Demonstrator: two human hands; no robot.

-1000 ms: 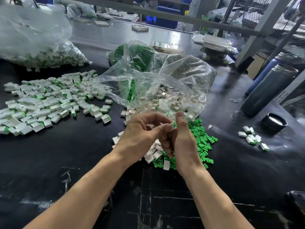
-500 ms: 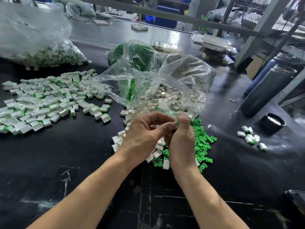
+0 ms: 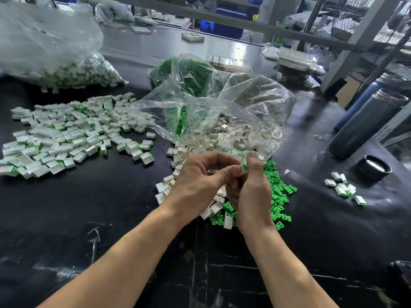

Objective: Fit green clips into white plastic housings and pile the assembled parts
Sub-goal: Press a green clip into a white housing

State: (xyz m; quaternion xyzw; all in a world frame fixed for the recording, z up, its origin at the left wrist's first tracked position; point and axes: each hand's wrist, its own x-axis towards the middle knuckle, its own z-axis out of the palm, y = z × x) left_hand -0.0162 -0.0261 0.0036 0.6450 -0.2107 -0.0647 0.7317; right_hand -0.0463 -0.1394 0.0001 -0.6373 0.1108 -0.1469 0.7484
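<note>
On the black table (image 3: 89,207), a wide pile of assembled parts (image 3: 66,138) lies at the far left. Right of it, the left hand (image 3: 195,181) curls its fingers, thumb tip pressing a small white housing with a green clip (image 3: 242,168) against the right hand (image 3: 251,192), whose raised thumb and curled fingers pinch the same piece. Beneath the hands lie loose white housings (image 3: 213,205), spilling from a clear bag (image 3: 222,121); loose green clips (image 3: 278,196) spread just right. Farther right sits a small cluster of parts (image 3: 343,188).
</note>
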